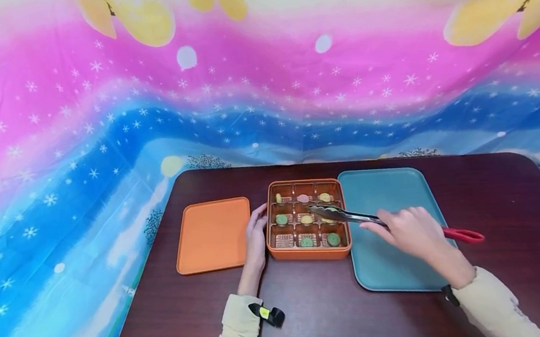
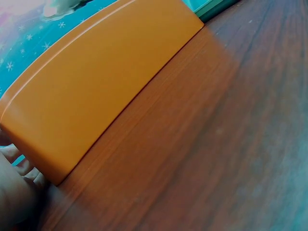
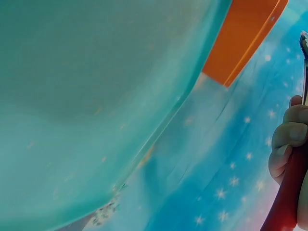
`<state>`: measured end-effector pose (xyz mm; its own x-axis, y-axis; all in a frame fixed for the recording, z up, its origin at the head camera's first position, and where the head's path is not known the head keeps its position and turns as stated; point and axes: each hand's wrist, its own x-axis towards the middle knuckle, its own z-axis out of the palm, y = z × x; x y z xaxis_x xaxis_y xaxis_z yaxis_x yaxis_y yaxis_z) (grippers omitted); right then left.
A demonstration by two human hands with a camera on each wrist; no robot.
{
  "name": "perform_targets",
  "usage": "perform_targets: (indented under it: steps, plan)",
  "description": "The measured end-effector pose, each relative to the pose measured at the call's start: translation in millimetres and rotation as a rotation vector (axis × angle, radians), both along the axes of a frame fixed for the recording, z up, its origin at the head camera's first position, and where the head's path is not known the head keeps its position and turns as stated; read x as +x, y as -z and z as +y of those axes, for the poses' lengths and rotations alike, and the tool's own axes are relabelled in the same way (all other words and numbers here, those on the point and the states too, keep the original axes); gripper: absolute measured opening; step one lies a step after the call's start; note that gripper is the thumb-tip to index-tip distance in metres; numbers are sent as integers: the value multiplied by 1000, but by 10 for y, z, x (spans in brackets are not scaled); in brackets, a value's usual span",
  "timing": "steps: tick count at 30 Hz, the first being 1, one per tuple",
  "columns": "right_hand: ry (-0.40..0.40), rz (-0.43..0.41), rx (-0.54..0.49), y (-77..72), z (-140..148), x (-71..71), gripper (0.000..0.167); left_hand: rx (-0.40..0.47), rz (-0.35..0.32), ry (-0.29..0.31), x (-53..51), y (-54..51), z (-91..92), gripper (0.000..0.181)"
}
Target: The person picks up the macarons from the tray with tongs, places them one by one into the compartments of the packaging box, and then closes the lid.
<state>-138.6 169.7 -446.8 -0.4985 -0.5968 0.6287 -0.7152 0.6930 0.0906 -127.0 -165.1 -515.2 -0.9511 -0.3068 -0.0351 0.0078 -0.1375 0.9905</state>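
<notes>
An orange box with a divided insert of small square compartments stands mid-table. Small round green, yellow and pink pieces, perhaps cookies, lie in most compartments; the front-left one shows only its ribbed bottom. My left hand rests along the box's left side with fingers extended; in the left wrist view the fingers touch its end wall. In my right hand I grip metal tongs with red handles. Their tips reach over the middle-right compartments. Whether they pinch a piece, I cannot tell.
A flat orange lid or tray lies left of the box. To its right, a blue-green tray sits against the box, under my right hand. The dark wooden table ends at a patterned cloth backdrop.
</notes>
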Motion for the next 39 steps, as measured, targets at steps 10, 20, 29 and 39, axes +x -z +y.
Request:
perform_targets:
  steps: [10,20,29,39]
  plan:
    - [-44,-55,36,32,-327,-23,67,-9,23,20,-26,69,-25,42]
    - [-39,-57,35,56,-556,-31,70,-16,47,-1,-21,94,-13,40]
    - [-40,-88,39,89,-628,-49,66,2,51,-15,-27,79,-11,39]
    - [-35,-178,84,88,-644,-35,60,13,83,-25,17,-57,-5,33]
